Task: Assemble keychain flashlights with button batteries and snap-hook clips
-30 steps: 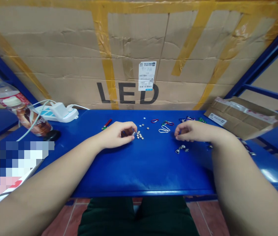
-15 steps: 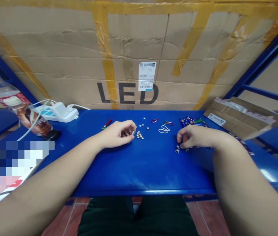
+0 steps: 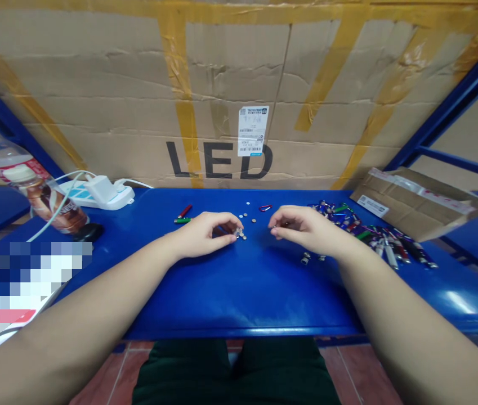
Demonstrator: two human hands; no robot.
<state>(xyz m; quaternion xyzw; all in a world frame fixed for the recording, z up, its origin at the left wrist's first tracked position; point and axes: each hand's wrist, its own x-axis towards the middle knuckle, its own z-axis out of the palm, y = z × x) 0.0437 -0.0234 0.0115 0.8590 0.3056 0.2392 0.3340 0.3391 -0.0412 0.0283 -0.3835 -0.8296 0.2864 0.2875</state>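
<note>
Well, from the head view, both bare forearms run out over the near edge of the blue table (image 3: 239,292) and angle inward, wrists low, both hands meeting toward the middle of the far edge.

The left hand (image 3: 205,233) rests knuckles up with its fingers curled in. Its thumb and forefinger are pinched closed right at the little heap of silver button cells (image 3: 241,235), touching it. I cannot tell whether 1 is caught between the tips.

The right hand (image 3: 306,228) lies just beside that heap, apart from it, palm down and fingers bent. Its fingertips (image 3: 276,226) are drawn together and point at the left hand; anything nipped there is too small to see.

A red carabiner (image 3: 265,207) lies beyond the 2 hands, near the far edge. 2 small silver fittings (image 3: 306,259) sit by the right wrist. A heap of coloured keychain torches (image 3: 369,233) spreads toward the right end.
</note>
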